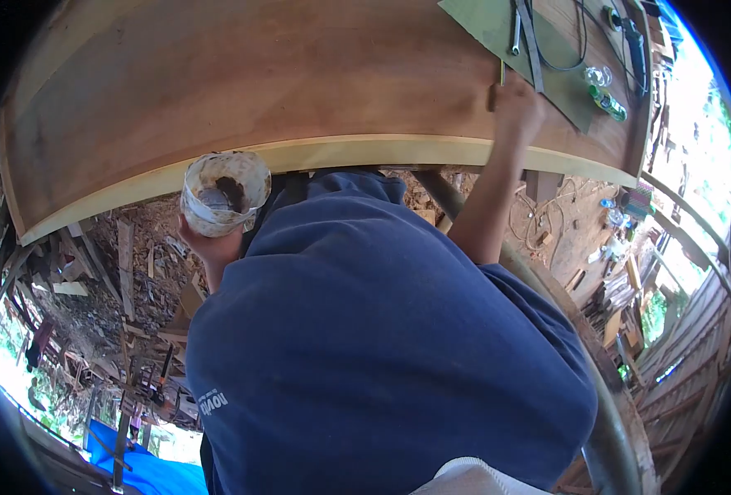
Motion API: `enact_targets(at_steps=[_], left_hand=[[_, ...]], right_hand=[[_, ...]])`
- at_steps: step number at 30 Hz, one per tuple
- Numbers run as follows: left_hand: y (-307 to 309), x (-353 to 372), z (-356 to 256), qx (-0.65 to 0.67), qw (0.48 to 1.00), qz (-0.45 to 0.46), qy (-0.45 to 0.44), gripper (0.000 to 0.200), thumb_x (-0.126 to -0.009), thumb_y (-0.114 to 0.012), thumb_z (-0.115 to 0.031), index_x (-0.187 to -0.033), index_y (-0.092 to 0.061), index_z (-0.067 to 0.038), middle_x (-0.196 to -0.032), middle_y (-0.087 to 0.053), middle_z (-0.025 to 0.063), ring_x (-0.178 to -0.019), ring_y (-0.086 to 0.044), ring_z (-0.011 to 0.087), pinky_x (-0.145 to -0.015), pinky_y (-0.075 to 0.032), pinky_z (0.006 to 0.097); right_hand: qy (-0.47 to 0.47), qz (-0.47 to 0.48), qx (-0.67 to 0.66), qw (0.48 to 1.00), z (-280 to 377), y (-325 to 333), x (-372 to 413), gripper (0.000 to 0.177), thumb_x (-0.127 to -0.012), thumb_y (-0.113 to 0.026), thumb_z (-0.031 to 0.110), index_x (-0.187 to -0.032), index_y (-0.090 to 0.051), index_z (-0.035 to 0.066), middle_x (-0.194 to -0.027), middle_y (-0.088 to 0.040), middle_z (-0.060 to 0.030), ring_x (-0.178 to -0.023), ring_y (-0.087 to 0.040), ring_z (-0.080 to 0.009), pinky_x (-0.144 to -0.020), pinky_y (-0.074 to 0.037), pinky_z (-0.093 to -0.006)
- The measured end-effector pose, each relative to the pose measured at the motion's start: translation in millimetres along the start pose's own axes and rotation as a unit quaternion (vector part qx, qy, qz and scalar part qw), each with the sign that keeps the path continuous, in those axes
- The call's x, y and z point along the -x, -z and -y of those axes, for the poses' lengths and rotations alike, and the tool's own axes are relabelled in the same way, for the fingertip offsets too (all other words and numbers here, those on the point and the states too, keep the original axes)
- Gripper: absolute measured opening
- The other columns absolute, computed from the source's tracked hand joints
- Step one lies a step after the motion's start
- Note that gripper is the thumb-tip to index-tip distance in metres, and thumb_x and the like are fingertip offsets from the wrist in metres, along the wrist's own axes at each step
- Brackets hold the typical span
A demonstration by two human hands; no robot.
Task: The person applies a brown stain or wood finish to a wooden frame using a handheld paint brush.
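My left hand grips a stained white plastic cup from below, holding it just under the pale front edge of a large wooden board. The cup has brown paste smeared inside. My right hand reaches out over the board's right part, fingers closed around a thin stick-like tool whose tip touches the wood. My blue shirt fills the lower middle of the view.
A green mat at the board's far right carries a metal wrench, black cables and a green bottle. Wood scraps and shavings litter the ground at left. A thick curved pipe and stacked planks stand at right.
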State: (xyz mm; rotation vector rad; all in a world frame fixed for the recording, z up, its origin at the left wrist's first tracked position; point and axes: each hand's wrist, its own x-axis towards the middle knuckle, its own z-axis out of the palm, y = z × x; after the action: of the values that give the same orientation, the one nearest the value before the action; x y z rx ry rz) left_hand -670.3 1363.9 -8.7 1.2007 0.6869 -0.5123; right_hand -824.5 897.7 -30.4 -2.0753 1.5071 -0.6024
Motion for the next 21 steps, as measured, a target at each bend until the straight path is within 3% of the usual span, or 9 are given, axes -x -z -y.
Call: enact_targets(at_steps=[2,4,5,7,12,14,16,18,21], left_hand=[[6.1,-5.8,2.9,0.112,0.993,0.008,0.039,0.071,-0.084,-0.044,-0.06,-0.142,-0.04,-0.019,-0.146,-0.039,0.0084,-0.136,-0.036,0.0336,-0.108,-0.032,0.0563],[12.1,-7.1,7.1,0.135,0.989,0.02,0.049,0.072,-0.084,-0.044,-0.06,-0.142,-0.04,-0.018,-0.146,-0.039,0.0091,-0.136,-0.036,0.0336,-0.108,-0.031,0.0559],[15.3,-5.8,8.1,0.156,0.985,0.038,0.063,0.073,-0.084,-0.044,-0.061,-0.143,-0.039,-0.018,-0.146,-0.039,0.0098,-0.136,-0.036,0.0337,-0.109,-0.03,0.0555],[2.3,4.5,2.6,0.16,0.985,0.008,0.063,0.074,-0.084,-0.044,-0.061,-0.142,-0.039,-0.017,-0.145,-0.039,0.0105,-0.135,-0.036,0.0336,-0.109,-0.03,0.0556],[-12.7,12.8,2.1,0.104,0.992,-0.055,0.034,0.072,-0.085,-0.042,-0.06,-0.141,-0.04,-0.015,-0.145,-0.04,0.0114,-0.134,-0.037,0.0327,-0.109,-0.029,0.0552],[6.9,7.0,15.1,-0.038,0.997,-0.024,-0.07,0.071,-0.085,-0.041,-0.06,-0.14,-0.041,-0.014,-0.143,-0.041,0.0115,-0.133,-0.038,0.0319,-0.108,-0.031,0.0542],[1.8,7.0,12.9,0.025,0.998,-0.034,-0.035,0.07,-0.086,-0.04,-0.059,-0.139,-0.041,-0.014,-0.143,-0.042,0.0114,-0.133,-0.039,0.0319,-0.107,-0.032,0.0538],[15.7,5.7,13.5,0.087,0.995,-0.042,-0.002,0.069,-0.086,-0.039,-0.059,-0.139,-0.042,-0.014,-0.142,-0.042,0.0113,-0.132,-0.039,0.0318,-0.107,-0.034,0.0534],[20.2,4.9,23.6,0.115,0.992,-0.059,-0.004,0.07,-0.087,-0.036,-0.06,-0.138,-0.043,-0.013,-0.141,-0.044,0.0113,-0.131,-0.041,0.0326,-0.105,-0.036,0.0538]], right_hand=[[0.138,-0.016,0.18,0.974,23.7,-25.6,15.7,0.038,-0.098,-0.055,0.03,-0.077,-0.065,0.001,-0.072,-0.067,-0.0119,-0.052,-0.061,-0.0139,-0.047,-0.045,-0.0252],[-0.233,0.29,-0.286,0.883,82.2,-26.5,38.0,0.04,-0.098,-0.054,0.033,-0.077,-0.066,0.002,-0.075,-0.067,-0.0136,-0.062,-0.065,-0.0222,-0.056,-0.05,-0.0343],[-0.232,0.301,-0.286,0.88,78.7,-32.2,33.4,0.04,-0.098,-0.054,0.033,-0.077,-0.066,0.002,-0.075,-0.067,-0.0136,-0.062,-0.065,-0.0222,-0.056,-0.05,-0.0343],[-0.047,0.171,-0.074,0.981,69.6,-44.6,21.6,0.028,-0.095,-0.055,0.026,-0.087,-0.067,0.002,-0.081,-0.066,-0.0149,-0.077,-0.068,-0.0262,-0.069,-0.054,-0.0391],[0.196,0.127,0.105,0.967,99.3,-81.3,36.5,0.034,-0.097,-0.052,0.029,-0.087,-0.065,0.0,-0.075,-0.063,-0.0137,-0.069,-0.067,-0.0235,-0.062,-0.052,-0.0357],[-0.143,0.385,-0.286,0.866,124.3,-88.0,48.0,0.034,-0.098,-0.05,0.029,-0.086,-0.064,0.001,-0.085,-0.064,-0.0138,-0.07,-0.065,-0.0282,-0.061,-0.051,-0.0388],[-0.112,0.36,-0.26,0.889,135.6,-92.6,40.6,0.035,-0.099,-0.048,0.029,-0.084,-0.063,0.001,-0.089,-0.065,-0.0138,-0.07,-0.063,-0.0319,-0.058,-0.051,-0.0402],[0.24,0.107,-0.01,0.965,143.8,-93.1,33.7,0.036,-0.099,-0.048,0.031,-0.084,-0.063,0.001,-0.085,-0.065,-0.0135,-0.068,-0.063,-0.033,-0.057,-0.051,-0.0395],[0.218,0.215,0.066,0.95,155.4,-107.4,37.1,0.04,-0.099,-0.049,0.034,-0.083,-0.064,0.001,-0.084,-0.067,-0.0126,-0.072,-0.063,-0.0333,-0.063,-0.049,-0.04]])
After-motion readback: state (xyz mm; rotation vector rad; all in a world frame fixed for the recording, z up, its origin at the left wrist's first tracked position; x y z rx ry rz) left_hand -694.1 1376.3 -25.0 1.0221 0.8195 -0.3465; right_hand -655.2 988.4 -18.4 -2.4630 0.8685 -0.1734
